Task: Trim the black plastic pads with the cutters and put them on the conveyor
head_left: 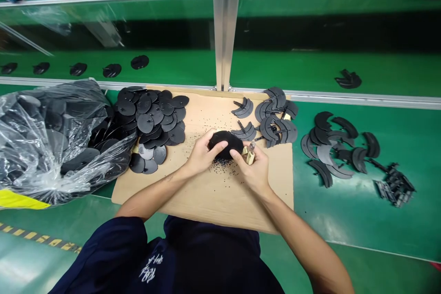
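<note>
A black disc (225, 144) is held between both hands above a brown cardboard sheet (206, 200). My left hand (206, 150) grips its left side, thumb on top. My right hand (254, 167) pinches its right edge and also carries small cutters with cream handles (249, 155), which point away from the disc. Small black bits (223, 167) lie scattered on the cardboard under the disc. Just beyond the disc are curved black pieces (244, 132) with thin stems. Left of my hands, a heap of black discs (151, 117) covers the cardboard's back left corner.
A clear plastic bag (51, 147) with black discs bulges at the left. Loose curved parts (324, 144) and a pile of small black parts (396, 186) lie at the right. A metal post (226, 27) rises behind the cardboard. Several black assemblies (112, 70) line the back ledge.
</note>
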{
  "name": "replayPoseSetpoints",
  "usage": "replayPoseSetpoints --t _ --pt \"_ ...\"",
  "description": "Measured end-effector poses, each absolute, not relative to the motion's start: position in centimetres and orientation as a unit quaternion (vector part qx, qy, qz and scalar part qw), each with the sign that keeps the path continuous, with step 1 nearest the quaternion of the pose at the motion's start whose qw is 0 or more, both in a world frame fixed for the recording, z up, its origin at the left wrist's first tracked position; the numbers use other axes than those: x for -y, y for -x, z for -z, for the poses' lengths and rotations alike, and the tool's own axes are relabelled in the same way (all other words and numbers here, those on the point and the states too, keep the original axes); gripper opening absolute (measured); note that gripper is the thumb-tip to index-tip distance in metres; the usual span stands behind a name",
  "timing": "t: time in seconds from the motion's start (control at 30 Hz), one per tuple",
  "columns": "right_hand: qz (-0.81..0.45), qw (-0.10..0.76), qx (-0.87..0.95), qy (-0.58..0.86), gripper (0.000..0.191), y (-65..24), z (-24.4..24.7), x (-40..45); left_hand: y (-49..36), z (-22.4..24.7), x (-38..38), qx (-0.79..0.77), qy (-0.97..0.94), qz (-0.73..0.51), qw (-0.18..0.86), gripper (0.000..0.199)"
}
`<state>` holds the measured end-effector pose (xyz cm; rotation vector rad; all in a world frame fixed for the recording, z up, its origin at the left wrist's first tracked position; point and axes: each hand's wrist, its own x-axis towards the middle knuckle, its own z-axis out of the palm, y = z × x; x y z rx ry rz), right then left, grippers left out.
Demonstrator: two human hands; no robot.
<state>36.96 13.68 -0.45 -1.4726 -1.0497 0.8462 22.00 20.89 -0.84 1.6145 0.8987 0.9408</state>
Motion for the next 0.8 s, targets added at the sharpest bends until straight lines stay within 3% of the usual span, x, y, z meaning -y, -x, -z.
replayPoseSetpoints --t 0.27,0.4,0.8 --pt "-0.275 0.51 0.587 0.566 0.021 -38.6 -0.8 -14.0 -20.0 -0.6 -21.2 -0.299 -0.814 -0.342 0.362 0.021" --pt "-0.249 0.514 0.62 0.538 0.008 -38.4 -0.5 -13.8 -19.9 -0.7 -20.9 -0.285 -0.798 -0.378 0.372 0.024" --pt "-0.245 0.542 0.624 0.507 0.013 -37.6 0.1 -13.6 -19.4 -1.0 -20.9 -0.227 -0.796 -0.444 0.343 0.028"
